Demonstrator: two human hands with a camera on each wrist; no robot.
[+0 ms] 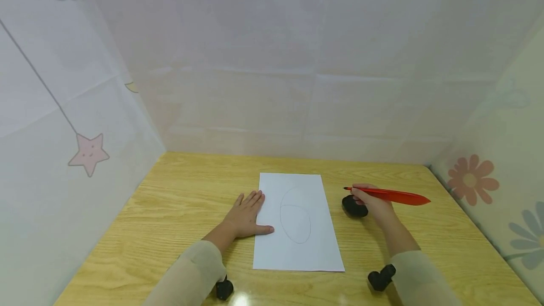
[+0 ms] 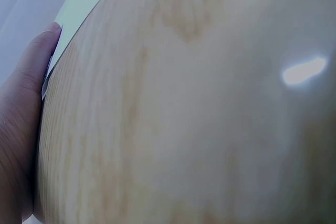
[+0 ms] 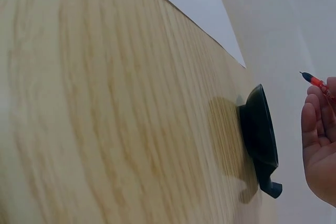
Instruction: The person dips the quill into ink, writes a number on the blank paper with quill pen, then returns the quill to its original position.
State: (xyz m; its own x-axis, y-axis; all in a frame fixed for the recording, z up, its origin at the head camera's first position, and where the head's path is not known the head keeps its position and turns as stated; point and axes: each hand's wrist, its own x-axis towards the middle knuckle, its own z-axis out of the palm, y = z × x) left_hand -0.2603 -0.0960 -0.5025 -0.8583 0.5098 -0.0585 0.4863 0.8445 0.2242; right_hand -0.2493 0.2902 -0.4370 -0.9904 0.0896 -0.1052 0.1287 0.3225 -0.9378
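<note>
A white sheet of paper lies on the table, bearing a thin pencil-like oval with a curved line across it. My left hand rests flat at the sheet's left edge, thumb and fingertips on the paper. In the left wrist view, the thumb lies along that edge. To the right of the paper my right hand pinches a red feather quill pen, its dark tip pointing left. Below this hand stands a small black dish; the right wrist view shows its flared bowl and short stub handle.
The wooden table meets a pale cloth backdrop behind and printed cloth on both sides. Black wrist-worn pieces sit by both sleeves. A bright light reflection shows on the tabletop near the front.
</note>
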